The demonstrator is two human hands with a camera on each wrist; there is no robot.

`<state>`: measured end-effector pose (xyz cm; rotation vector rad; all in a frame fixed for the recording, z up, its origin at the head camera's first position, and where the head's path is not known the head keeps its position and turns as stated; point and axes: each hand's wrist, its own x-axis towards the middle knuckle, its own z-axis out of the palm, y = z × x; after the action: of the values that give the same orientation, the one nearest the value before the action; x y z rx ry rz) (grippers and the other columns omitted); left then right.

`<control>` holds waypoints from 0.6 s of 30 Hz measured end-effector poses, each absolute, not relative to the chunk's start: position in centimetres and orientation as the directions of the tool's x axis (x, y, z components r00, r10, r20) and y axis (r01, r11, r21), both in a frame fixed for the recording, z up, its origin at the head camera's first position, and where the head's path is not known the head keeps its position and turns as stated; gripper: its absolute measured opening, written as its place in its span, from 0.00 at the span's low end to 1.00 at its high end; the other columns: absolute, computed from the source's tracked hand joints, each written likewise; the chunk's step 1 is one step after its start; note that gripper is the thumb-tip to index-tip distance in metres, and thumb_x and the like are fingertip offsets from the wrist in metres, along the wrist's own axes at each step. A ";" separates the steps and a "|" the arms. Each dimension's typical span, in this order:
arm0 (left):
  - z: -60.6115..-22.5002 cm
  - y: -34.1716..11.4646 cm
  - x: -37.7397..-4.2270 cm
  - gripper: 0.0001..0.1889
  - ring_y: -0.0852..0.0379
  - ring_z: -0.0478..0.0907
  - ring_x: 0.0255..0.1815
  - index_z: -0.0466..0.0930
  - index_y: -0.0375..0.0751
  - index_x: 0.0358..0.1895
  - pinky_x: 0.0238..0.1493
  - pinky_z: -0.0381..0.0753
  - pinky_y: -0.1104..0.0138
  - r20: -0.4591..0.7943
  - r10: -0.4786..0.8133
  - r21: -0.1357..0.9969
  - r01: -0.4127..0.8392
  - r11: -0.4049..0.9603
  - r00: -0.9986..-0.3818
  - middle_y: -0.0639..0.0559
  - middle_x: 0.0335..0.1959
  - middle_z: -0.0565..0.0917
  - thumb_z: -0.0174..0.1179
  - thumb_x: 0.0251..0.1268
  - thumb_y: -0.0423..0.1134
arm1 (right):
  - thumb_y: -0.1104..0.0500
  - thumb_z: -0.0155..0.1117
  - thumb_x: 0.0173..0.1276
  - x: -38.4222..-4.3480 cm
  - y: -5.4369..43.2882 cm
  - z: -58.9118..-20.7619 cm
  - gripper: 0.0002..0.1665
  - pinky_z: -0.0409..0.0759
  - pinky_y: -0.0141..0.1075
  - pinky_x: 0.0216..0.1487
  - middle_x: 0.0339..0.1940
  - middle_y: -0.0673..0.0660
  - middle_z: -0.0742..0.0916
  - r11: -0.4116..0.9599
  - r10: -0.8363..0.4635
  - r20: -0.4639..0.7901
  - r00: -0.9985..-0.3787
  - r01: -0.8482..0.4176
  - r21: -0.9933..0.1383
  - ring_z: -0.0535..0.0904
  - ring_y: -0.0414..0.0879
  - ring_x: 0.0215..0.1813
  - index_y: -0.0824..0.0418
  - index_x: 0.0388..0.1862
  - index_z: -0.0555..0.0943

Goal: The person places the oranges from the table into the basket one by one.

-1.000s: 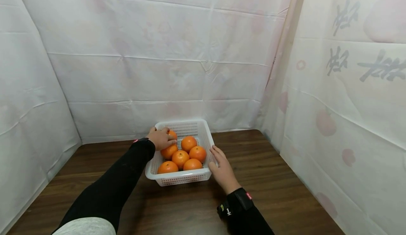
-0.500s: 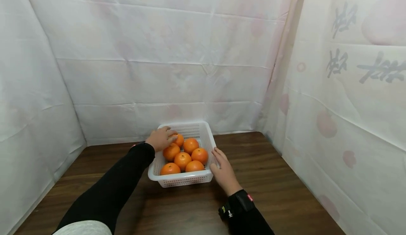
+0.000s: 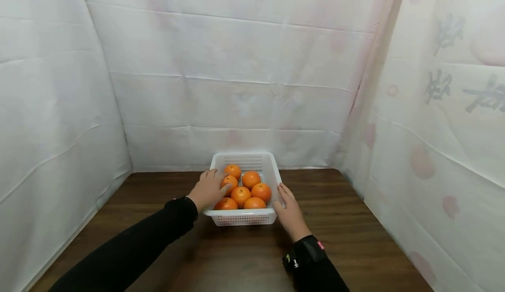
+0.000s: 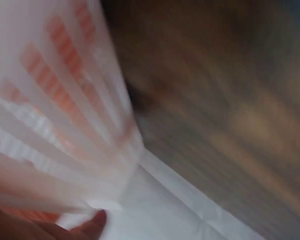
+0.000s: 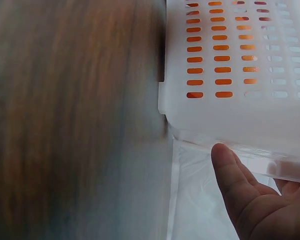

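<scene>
Several oranges [image 3: 240, 197] lie in a white perforated plastic basket [image 3: 246, 219] on the wooden table. At the basket's left rim is my left hand [image 3: 206, 190], fingers spread, its thumb reaching in over the left orange [image 3: 229, 184]. The left wrist view is blurred: a fingertip [image 4: 96, 223] shows near the rim, with orange colour behind the slots. My right hand [image 3: 292, 215] holds the right rim between thumb and fingers. In the right wrist view a finger [image 5: 230, 172] touches the rim from outside, and part of the hand is hidden behind it.
A dark wood-grain table [image 3: 244, 261] carries the basket near its far edge. Pale patterned sheets hang as a back wall [image 3: 236, 86], a left wall [image 3: 59, 108] and a right wall [image 3: 426, 151].
My left hand has drawn back from the far-left orange toward the left rim, so that orange now shows fully. The head view has turned left. My right hand stays at the right rim.
</scene>
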<state>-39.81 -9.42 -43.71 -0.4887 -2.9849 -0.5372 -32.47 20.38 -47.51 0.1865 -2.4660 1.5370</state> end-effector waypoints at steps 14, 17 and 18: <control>-43.0 -7.0 -36.6 0.43 0.27 0.54 0.84 0.57 0.50 0.87 0.77 0.65 0.34 0.093 0.153 0.434 0.179 0.883 -0.984 0.34 0.88 0.49 0.49 0.79 0.69 | 0.60 0.53 0.74 -33.4 21.1 -46.8 0.40 0.58 0.58 0.85 0.89 0.58 0.62 0.466 0.032 0.254 -0.967 -0.210 -0.859 0.58 0.60 0.87 0.65 0.84 0.64; -43.3 -7.5 -36.2 0.42 0.27 0.55 0.83 0.57 0.51 0.86 0.76 0.66 0.33 0.076 0.132 0.447 0.152 0.881 -0.988 0.34 0.88 0.49 0.51 0.78 0.68 | 0.60 0.54 0.75 -33.2 20.7 -47.2 0.39 0.57 0.59 0.85 0.89 0.57 0.62 0.472 0.028 0.242 -0.970 -0.201 -0.858 0.57 0.61 0.88 0.65 0.84 0.63; -43.5 -7.7 -36.0 0.42 0.27 0.55 0.83 0.57 0.51 0.86 0.76 0.66 0.33 0.071 0.125 0.453 0.144 0.880 -0.990 0.34 0.88 0.49 0.52 0.78 0.68 | 0.60 0.54 0.76 -33.1 20.5 -47.4 0.39 0.56 0.59 0.86 0.89 0.57 0.62 0.472 0.024 0.237 -0.971 -0.198 -0.859 0.57 0.61 0.88 0.64 0.85 0.63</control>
<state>-35.97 -7.70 -43.47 -0.2149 -3.0073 -0.7301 -33.09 20.53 -47.36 0.1501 -2.5031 1.5029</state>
